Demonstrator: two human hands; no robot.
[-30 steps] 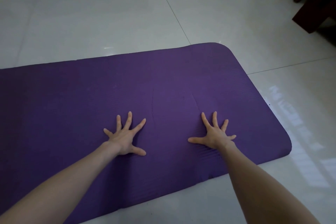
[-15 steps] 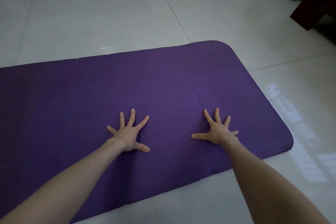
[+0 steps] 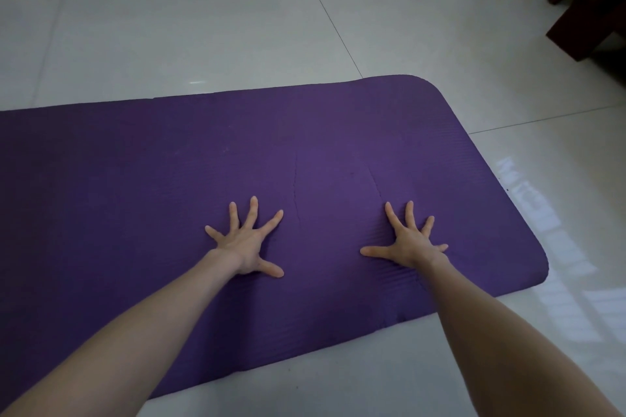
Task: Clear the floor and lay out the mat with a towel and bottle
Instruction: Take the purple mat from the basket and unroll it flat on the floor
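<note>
The purple mat [image 3: 118, 186] lies unrolled and flat on the tiled floor [image 3: 203, 20]. Its long axis runs left to right, with the rounded end pointing right. The left hand [image 3: 245, 242] and right hand [image 3: 408, 242] press on it, fingers spread wide, gripping nothing. No towel or bottle shows, so I judge those are left to do.
</note>
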